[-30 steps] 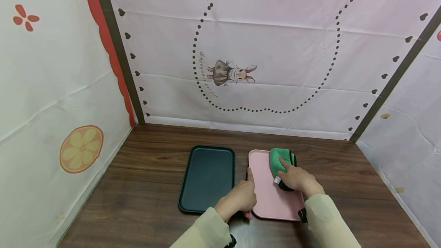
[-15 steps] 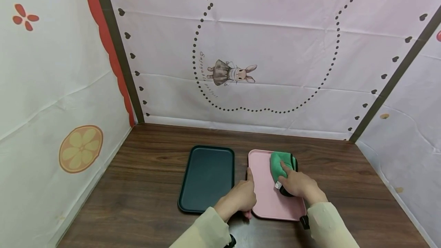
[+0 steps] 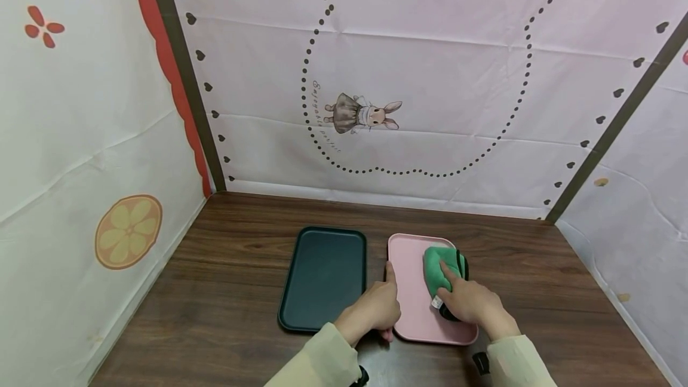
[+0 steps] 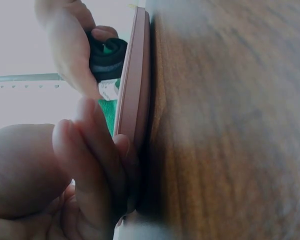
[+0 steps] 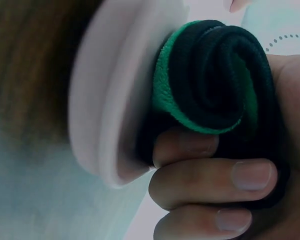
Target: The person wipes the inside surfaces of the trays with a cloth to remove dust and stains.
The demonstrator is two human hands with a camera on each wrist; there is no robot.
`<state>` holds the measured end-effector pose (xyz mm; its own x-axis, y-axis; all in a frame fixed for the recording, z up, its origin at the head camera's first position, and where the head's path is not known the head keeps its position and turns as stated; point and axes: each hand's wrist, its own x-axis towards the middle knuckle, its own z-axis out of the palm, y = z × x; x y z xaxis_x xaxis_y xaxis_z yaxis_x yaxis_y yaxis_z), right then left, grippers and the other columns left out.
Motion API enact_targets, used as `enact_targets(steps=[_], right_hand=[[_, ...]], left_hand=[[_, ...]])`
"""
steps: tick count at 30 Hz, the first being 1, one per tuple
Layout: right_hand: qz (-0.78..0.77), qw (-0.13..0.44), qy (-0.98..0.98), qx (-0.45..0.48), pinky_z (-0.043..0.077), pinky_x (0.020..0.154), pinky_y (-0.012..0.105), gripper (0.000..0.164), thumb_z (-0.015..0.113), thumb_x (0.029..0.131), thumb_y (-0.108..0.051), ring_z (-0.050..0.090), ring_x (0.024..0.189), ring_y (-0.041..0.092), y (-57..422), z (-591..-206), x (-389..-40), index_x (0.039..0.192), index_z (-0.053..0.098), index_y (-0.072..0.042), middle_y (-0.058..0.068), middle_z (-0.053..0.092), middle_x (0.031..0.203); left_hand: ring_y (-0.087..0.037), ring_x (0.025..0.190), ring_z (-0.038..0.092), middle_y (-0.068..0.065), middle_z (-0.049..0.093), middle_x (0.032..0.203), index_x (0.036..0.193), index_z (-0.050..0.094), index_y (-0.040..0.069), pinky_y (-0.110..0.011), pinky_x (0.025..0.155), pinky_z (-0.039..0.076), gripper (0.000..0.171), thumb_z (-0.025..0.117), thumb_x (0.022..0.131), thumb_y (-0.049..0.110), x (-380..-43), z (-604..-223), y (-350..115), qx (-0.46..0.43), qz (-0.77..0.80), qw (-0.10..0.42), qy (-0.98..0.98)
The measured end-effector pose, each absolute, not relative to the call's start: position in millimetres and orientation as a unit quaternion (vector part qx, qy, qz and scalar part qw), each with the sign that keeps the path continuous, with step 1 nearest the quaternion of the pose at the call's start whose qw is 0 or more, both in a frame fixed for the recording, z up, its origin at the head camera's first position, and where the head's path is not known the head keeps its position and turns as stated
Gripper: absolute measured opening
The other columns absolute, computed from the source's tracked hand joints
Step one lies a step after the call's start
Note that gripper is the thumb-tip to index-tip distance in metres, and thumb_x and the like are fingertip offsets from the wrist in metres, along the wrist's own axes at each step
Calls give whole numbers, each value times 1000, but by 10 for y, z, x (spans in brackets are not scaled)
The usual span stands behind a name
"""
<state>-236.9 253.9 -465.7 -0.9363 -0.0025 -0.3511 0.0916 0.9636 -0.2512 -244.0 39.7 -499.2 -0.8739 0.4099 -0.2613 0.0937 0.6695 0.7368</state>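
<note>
A folded green cloth (image 3: pixel 438 261) with black edging and a white tag lies on the right part of the pink tray (image 3: pixel 411 309). My right hand (image 3: pixel 473 303) grips it, index finger stretched over its top; in the right wrist view the other fingers curl around the rolled black edge (image 5: pixel 205 85). At the tray's left rim, my left hand (image 3: pixel 373 309) holds the side, with its index finger pointing forward along the rim. Up close in the left wrist view, bent fingers (image 4: pixel 90 160) sit against the tray's edge. The left thumb's contact is unclear.
A dark green tray (image 3: pixel 325 279) lies left of the pink one, close to my left forearm. Both trays are on a brown wooden table (image 3: pixel 231 291). Printed white sheets (image 3: pixel 457 76) close off the back and both sides.
My right hand has drawn the green cloth towards me and slightly right across the pink tray. My left hand has stayed at the tray's left rim.
</note>
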Motion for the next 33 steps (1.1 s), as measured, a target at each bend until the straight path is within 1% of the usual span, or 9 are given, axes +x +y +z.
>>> enact_targets(steps=[1, 3, 5, 7, 11, 14, 19, 28, 33], right_hand=[[-133, 177, 975, 22, 54, 71, 57, 72, 49, 104, -41, 63, 73, 25, 2537, -4658, -2354, 167, 22, -18, 20, 70, 86], [-133, 175, 975, 21, 54, 71, 57, 72, 49, 104, -41, 64, 75, 25, 2536, -4659, -2331, 167, 23, -18, 21, 73, 96], [-135, 176, 975, 22, 53, 70, 56, 72, 49, 104, -41, 64, 75, 25, 2533, -4661, -2306, 167, 23, -18, 19, 72, 92], [-137, 176, 974, 26, 52, 68, 54, 72, 48, 103, -41, 61, 72, 24, 2528, -4660, -2278, 167, 22, -19, 14, 68, 80], [-142, 181, 973, 31, 46, 62, 45, 71, 48, 104, -41, 56, 62, 23, 2514, -4654, -2208, 167, 21, -21, 9, 59, 68], [-143, 186, 972, 33, 44, 60, 43, 71, 48, 105, -41, 55, 60, 23, 2507, -4650, -2165, 168, 21, -22, 8, 58, 66], [-137, 184, 973, 32, 45, 59, 44, 71, 50, 104, -41, 57, 63, 23, 2502, -4656, -2097, 167, 23, -22, 7, 58, 65], [-156, 174, 972, 40, 36, 51, 37, 70, 51, 101, -37, 42, 50, 18, 2499, -4682, -1981, 166, 28, -23, 5, 52, 57], [-151, 164, 974, 41, 38, 52, 39, 70, 51, 101, -37, 46, 52, 20, 2489, -4703, -1974, 165, 29, -22, 5, 53, 58]], left_hand=[[-12, 32, 55, -8, 63, 53, 165, -5, 1, -28, 38, 49, 89, 51, 96, -3, -2437, -4989, 396, 142, 381, 206, 890], [-12, 32, 56, -8, 64, 53, 165, -5, 1, -28, 39, 50, 89, 51, 96, -3, -2438, -4985, 398, 143, 382, 205, 890], [-13, 32, 56, -8, 63, 53, 166, -5, 1, -28, 39, 50, 89, 51, 96, -3, -2444, -4993, 400, 142, 382, 204, 890], [-13, 32, 56, -8, 63, 53, 166, -5, 2, -28, 39, 50, 89, 51, 96, -3, -2451, -5000, 402, 141, 383, 204, 890], [-14, 32, 56, -9, 63, 51, 166, -4, 2, -30, 38, 50, 89, 51, 96, -4, -2468, -5020, 406, 139, 394, 209, 884], [-15, 32, 56, -10, 63, 48, 166, -4, 2, -31, 37, 49, 90, 51, 96, -5, -2474, -5029, 406, 139, 401, 214, 880], [-14, 32, 56, -9, 63, 49, 165, -5, 1, -30, 37, 50, 90, 51, 96, -5, -2469, -5028, 401, 141, 400, 215, 880], [-14, 31, 56, -6, 61, 45, 165, -5, 0, -31, 38, 51, 89, 51, 96, -5, -2453, -5029, 399, 147, 404, 208, 878], [-13, 31, 56, -4, 61, 44, 165, -6, -1, -30, 38, 51, 89, 50, 96, -5, -2456, -5035, 400, 148, 400, 208, 880]])
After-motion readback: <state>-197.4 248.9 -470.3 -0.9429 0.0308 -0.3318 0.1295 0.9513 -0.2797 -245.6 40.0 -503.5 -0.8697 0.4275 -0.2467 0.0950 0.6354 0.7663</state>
